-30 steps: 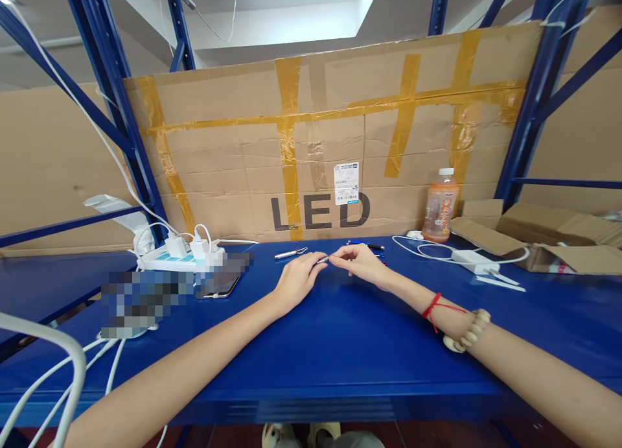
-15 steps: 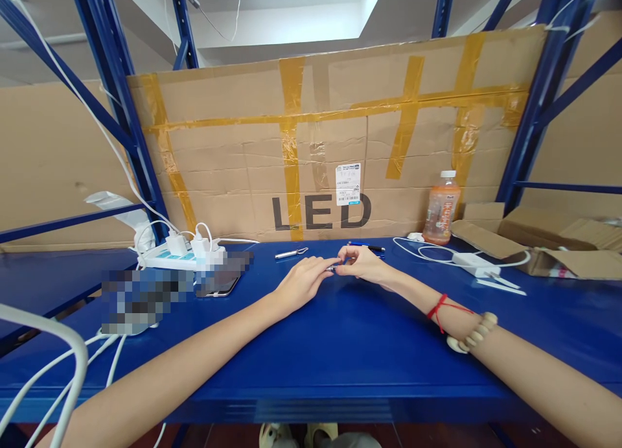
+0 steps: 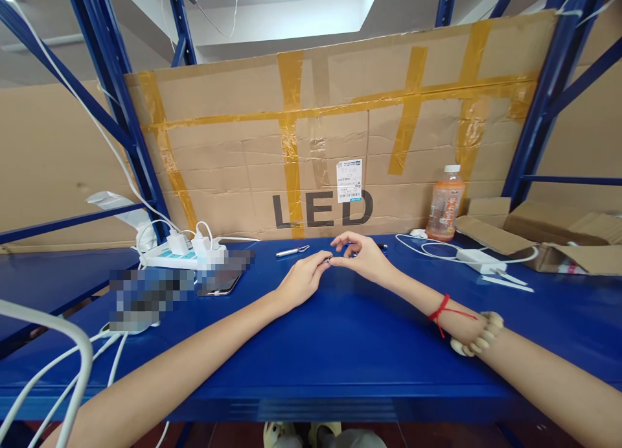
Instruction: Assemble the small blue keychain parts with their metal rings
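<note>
Over the middle of the blue table, my left hand (image 3: 301, 279) is closed, its fingertips pinching a small shiny metallic piece (image 3: 327, 260). Most of that piece is hidden by the fingers, so its kind does not show. My right hand (image 3: 363, 259) is close by on the right, thumb stretched toward the piece and fingers curled apart above it. Whether the thumb touches the piece I cannot tell. Behind my left hand lies a slim silver pen-like barrel (image 3: 289, 252) with a wire loop at one end. A dark pen end (image 3: 383, 246) shows behind my right hand.
A power strip (image 3: 160, 256) with white plugs and a phone (image 3: 226, 286) are on the left. White cables hang at the front left. To the right stand an orange drink bottle (image 3: 445, 205), a white adapter (image 3: 480, 261) with its cable, and an open cardboard box (image 3: 549, 257).
My right hand's fingers have spread and lifted off the small piece, where they were pinched together. My left hand keeps hold, its fingers more bent. The view has shifted slightly.
</note>
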The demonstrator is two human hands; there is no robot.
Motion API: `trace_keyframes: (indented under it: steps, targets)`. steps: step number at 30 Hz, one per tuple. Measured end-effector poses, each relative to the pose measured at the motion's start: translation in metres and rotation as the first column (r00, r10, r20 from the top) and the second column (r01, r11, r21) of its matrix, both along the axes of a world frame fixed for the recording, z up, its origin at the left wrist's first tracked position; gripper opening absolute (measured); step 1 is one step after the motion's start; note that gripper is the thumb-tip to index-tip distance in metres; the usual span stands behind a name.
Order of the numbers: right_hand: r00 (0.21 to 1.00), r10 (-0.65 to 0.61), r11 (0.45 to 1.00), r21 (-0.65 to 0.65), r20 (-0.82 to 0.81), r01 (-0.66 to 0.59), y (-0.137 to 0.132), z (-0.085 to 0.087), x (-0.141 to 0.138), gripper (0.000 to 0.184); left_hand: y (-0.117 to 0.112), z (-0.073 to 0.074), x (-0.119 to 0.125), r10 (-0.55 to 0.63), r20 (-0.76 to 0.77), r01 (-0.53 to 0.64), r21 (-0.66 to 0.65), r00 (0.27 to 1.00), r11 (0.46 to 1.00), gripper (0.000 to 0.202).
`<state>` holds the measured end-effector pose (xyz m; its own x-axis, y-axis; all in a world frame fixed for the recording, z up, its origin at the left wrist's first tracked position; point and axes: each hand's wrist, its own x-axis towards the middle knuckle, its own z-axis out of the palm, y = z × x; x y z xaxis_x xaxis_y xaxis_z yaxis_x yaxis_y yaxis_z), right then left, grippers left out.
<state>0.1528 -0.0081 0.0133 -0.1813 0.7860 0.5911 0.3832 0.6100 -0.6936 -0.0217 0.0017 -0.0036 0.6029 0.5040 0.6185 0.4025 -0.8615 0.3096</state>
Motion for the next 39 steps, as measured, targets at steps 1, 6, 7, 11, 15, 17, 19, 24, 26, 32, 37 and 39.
trace_keyframes:
  steps: [1, 6, 7, 11, 15, 17, 19, 24, 26, 32, 37, 39]
  targets:
    - [0.999, 0.002, 0.998, 0.058, 0.04, -0.004, -0.002, 0.003, 0.0, 0.032, 0.001, 0.0, 0.0, -0.011, 0.015, 0.011, -0.022, 1.0, 1.0, 0.023]
    - [0.978, 0.114, 0.973, 0.178, 0.176, -0.145, -0.003, 0.011, 0.007, 0.02, 0.004, 0.001, 0.0, -0.07, 0.021, 0.071, -0.104, 0.997, 0.992, 0.025]
    - [0.971, 0.139, 0.97, 0.172, 0.195, -0.174, -0.002, 0.012, 0.009, 0.02, 0.004, 0.001, 0.0, -0.081, 0.017, 0.082, -0.12, 0.997, 0.989, 0.025]
    - [0.951, 0.189, 0.962, 0.15, 0.244, -0.23, 0.002, 0.01, 0.014, 0.018, 0.005, 0.001, 0.001, -0.091, 0.006, 0.091, -0.174, 0.996, 0.981, 0.027]
    - [0.953, 0.21, 0.956, 0.157, 0.219, -0.247, 0.004, 0.008, 0.014, 0.015, 0.003, 0.001, 0.0, -0.106, -0.051, 0.095, -0.192, 0.993, 0.977, 0.027]
    - [0.955, 0.224, 0.955, 0.153, 0.193, -0.255, 0.004, 0.007, 0.014, 0.015, 0.002, 0.001, -0.001, -0.107, -0.062, 0.093, -0.189, 0.992, 0.978, 0.026]
    - [0.958, 0.236, 0.955, 0.146, 0.161, -0.26, 0.003, 0.007, 0.015, 0.015, 0.0, 0.001, -0.001, -0.101, -0.066, 0.086, -0.196, 0.993, 0.977, 0.026]
    - [0.959, 0.26, 0.958, 0.091, 0.116, -0.271, 0.001, 0.007, 0.014, 0.016, -0.003, 0.003, -0.003, -0.073, -0.102, 0.05, -0.213, 0.992, 0.976, 0.022]
    - [0.96, 0.254, 0.964, 0.058, 0.116, -0.261, 0.0, 0.006, 0.012, 0.018, -0.005, 0.004, -0.003, -0.063, -0.118, 0.038, -0.205, 0.991, 0.978, 0.02]
    - [0.978, 0.172, 0.984, 0.014, 0.115, -0.175, 0.0, 0.001, 0.009, 0.024, -0.005, 0.004, -0.002, -0.04, -0.123, 0.017, -0.18, 0.992, 0.983, 0.015]
    - [0.983, 0.105, 0.994, -0.002, 0.148, -0.105, 0.002, 0.0, 0.01, 0.022, -0.003, 0.002, -0.002, -0.034, -0.102, 0.02, -0.138, 0.994, 0.99, 0.013]
    - [0.984, 0.083, 0.996, 0.0, 0.159, -0.084, 0.003, -0.001, 0.01, 0.021, -0.002, 0.001, -0.002, -0.032, -0.094, 0.02, -0.129, 0.995, 0.991, 0.012]
